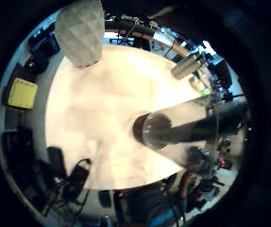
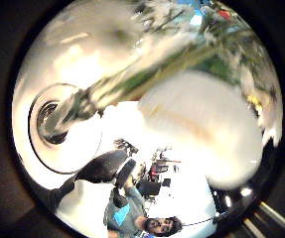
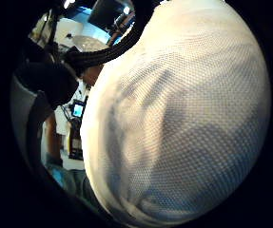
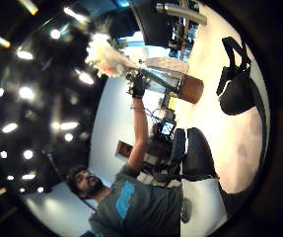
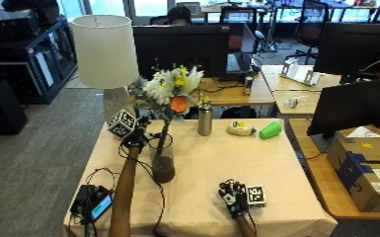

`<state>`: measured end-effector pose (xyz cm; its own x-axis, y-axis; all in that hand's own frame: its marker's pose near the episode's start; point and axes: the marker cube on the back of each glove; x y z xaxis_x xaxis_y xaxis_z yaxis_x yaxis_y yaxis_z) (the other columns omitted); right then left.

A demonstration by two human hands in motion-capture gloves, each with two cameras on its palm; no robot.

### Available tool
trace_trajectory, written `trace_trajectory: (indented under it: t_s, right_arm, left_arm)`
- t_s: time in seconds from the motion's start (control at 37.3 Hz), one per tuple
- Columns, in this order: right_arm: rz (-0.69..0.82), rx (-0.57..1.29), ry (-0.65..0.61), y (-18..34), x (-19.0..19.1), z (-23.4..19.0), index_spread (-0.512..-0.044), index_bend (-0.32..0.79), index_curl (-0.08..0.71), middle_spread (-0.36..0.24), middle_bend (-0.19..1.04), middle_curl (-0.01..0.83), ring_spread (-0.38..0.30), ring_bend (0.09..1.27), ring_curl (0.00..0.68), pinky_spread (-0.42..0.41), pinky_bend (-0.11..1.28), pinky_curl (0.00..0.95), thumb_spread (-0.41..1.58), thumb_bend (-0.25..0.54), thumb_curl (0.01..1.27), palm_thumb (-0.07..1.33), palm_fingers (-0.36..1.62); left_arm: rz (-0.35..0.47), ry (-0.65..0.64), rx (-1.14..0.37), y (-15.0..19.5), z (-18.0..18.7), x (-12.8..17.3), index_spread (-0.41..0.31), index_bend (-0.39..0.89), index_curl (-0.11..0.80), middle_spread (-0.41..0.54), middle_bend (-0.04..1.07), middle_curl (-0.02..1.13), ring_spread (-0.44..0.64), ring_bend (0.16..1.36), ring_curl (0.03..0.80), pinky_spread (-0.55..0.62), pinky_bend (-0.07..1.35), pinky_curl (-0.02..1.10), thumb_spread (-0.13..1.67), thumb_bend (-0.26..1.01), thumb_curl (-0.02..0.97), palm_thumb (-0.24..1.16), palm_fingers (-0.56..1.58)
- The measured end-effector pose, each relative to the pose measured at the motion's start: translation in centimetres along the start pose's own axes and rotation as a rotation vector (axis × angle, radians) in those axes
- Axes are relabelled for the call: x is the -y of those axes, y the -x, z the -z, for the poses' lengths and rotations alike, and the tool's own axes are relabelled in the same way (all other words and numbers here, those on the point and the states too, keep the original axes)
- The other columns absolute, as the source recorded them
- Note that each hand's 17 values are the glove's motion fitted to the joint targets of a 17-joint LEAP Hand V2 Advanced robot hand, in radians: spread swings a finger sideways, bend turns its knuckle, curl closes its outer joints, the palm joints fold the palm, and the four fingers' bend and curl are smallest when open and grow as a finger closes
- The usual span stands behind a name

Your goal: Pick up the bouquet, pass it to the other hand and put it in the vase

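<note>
Office room, tan-clothed table (image 5: pixel 255 163) in front of me, desks and monitors behind

Left hand (image 5: pixel 135 136) is up over the table's left half, fingers curled round the bouquet (image 5: pixel 169 94) stems just above the vase (image 5: pixel 163 163) mouth. Right hand (image 5: pixel 235 197) rests low on the cloth near the front edge, well apart from the vase. I can't tell from any view whether its fingers are curled or flat; its little finger side palm view is filled with white cloth weave, so the palm sits close to the tablecloth.

Bouquet: white and yellow blooms with one orange flower, held roughly upright, stems running down into the clear glass vase. Stem ends look partway in, not seated; left thumb side palm view looks along the stems (image 2: pixel 132 79) toward the vase rim (image 2: pixel 57 129).

My read: handover looks done, this is the insertion step. To do it well I'd keep the stems centred in the mouth, lower straight down without dragging the rim, since the vase is tall and narrow and could tip. Let go only once the ends reach the dark base.

Around it: lamp (image 5: pixel 105 54) behind the vase, steel bottle (image 5: pixel 205 120), a pale roll-like item (image 5: pixel 241 128) and a green cup (image 5: pixel 270 130) toward the back, black device with cables (image 5: pixel 94 201) at the front left corner
</note>
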<state>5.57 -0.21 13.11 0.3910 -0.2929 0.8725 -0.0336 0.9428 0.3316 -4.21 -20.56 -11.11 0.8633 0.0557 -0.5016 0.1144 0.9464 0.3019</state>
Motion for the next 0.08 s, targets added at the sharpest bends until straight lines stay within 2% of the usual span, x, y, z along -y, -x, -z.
trace_trajectory:
  t_s: [0.03,0.08]
  right_arm:
    - [0.008,-0.005,-0.003,-0.05,0.05,0.01,-0.276,0.18,0.456,-0.147,0.3,0.474,-0.077,0.42,0.422,0.063,0.21,0.37,0.84,-0.029,0.57,0.82,1.13]
    - [-0.003,-0.012,-0.006,-0.08,-0.01,0.01,-0.277,0.18,0.458,-0.147,0.29,0.474,-0.077,0.42,0.423,0.069,0.2,0.37,0.84,-0.029,0.57,0.82,1.12]
  left_arm:
    - [-0.009,-0.031,0.031,0.09,0.17,0.0,0.099,0.07,0.251,0.12,0.31,0.38,0.24,0.73,0.359,0.44,0.6,0.38,0.77,-0.06,0.456,0.35,0.02]
    - [-0.078,-0.001,-0.035,0.23,0.42,-0.49,0.12,0.08,0.241,0.159,0.3,0.38,0.28,0.73,0.354,0.47,0.61,0.38,0.76,-0.07,0.441,0.31,-0.02]
